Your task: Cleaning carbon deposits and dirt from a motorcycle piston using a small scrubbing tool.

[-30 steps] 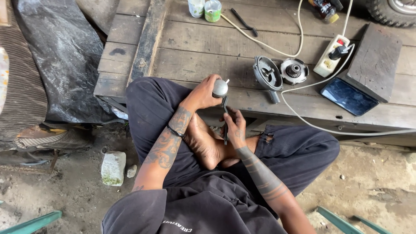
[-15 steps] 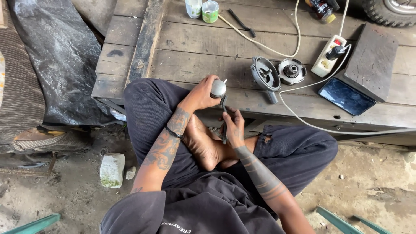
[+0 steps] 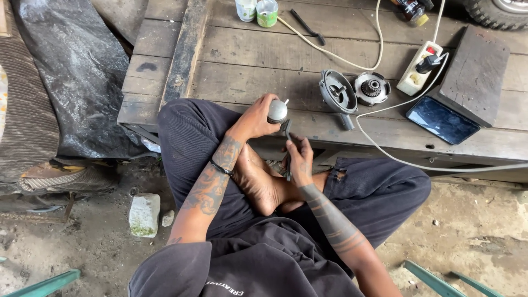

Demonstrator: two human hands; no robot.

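Note:
My left hand (image 3: 256, 117) grips a small grey round metal part (image 3: 277, 111) with a short stub on top, held over my crossed legs at the wooden platform's edge. Just below it, my right hand (image 3: 300, 159) holds a slim dark tool (image 3: 286, 132) whose tip points up at the underside of the metal part. Both forearms are tattooed, and a dark band circles my left wrist. My bare foot (image 3: 261, 181) lies under the hands.
On the wooden platform (image 3: 242, 60) lie a grey motor housing (image 3: 337, 94), a round geared part (image 3: 372, 88), a white power strip (image 3: 421, 69) with cables, a dark phone (image 3: 443, 120), a dark block (image 3: 476, 74), two cups (image 3: 257, 10). A stone (image 3: 144, 213) sits on the dirt floor.
The view has shifted slightly. My hands stay together on the metal part and tool, with only small movement.

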